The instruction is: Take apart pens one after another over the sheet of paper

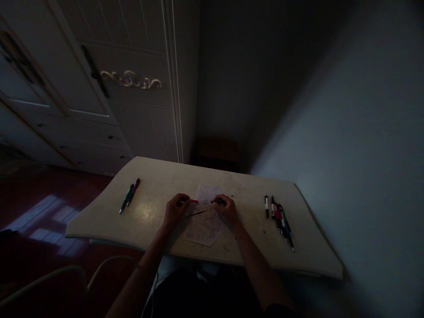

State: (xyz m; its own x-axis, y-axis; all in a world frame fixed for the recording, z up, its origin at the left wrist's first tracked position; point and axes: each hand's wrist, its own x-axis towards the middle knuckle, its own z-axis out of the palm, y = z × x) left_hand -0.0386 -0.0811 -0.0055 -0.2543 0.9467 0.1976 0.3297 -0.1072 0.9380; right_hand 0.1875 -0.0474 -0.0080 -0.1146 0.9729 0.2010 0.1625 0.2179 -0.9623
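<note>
Over a sheet of paper [203,232] covered in marks, my two hands face each other with a small gap between them. My left hand [175,211] is closed on a pen part with a pinkish-red end [194,201] pointing right. My right hand [228,210] pinches a small dark pen part [213,202] that points left; most of it is hidden by the fingers. A thin dark pen refill [196,214] lies slanted over the paper, just below the hands.
A green pen [126,198] and a purple pen [133,192] lie on the left of the white table [155,176]. Several pens [281,218] are grouped on the right, beside a white-and-black pen [266,207]. A wardrobe [142,119] and wall [357,176] stand around the table.
</note>
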